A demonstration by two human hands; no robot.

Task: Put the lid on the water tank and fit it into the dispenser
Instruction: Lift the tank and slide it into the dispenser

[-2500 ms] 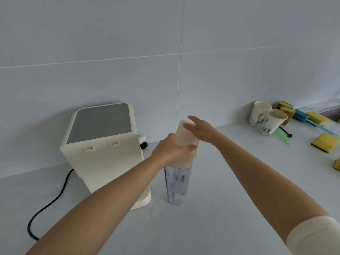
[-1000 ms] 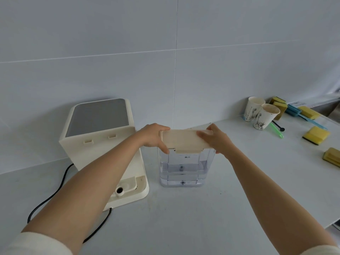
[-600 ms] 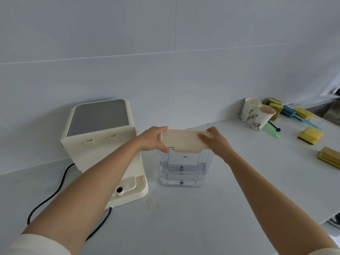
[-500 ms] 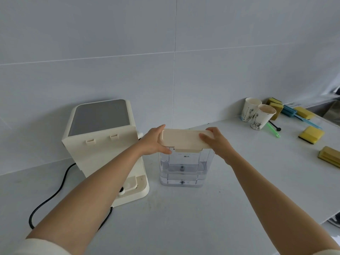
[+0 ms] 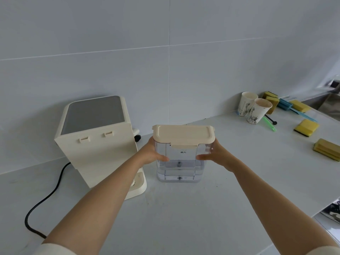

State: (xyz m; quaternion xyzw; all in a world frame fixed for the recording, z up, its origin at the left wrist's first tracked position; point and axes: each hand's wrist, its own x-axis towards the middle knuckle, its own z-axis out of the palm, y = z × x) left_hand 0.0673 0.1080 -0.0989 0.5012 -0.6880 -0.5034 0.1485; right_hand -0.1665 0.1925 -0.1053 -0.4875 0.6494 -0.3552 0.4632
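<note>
The clear water tank stands on the white counter, partly filled with water. Its cream lid sits flat on top of it. My left hand grips the tank's left side below the lid, thumb across the front. My right hand grips the right side the same way. The cream dispenser stands just left of the tank, its back towards me, with two clips near the top and a low base ledge at the bottom right, partly hidden by my left forearm.
A black power cord runs from the dispenser over the counter at the left. Two paper cups stand at the back right. Several yellow sponges and a green-handled brush lie beyond them. The counter edge drops off at the right.
Both hands have slid down from the lid's ends to the tank's sides. The lid now sits flat on the tank.
</note>
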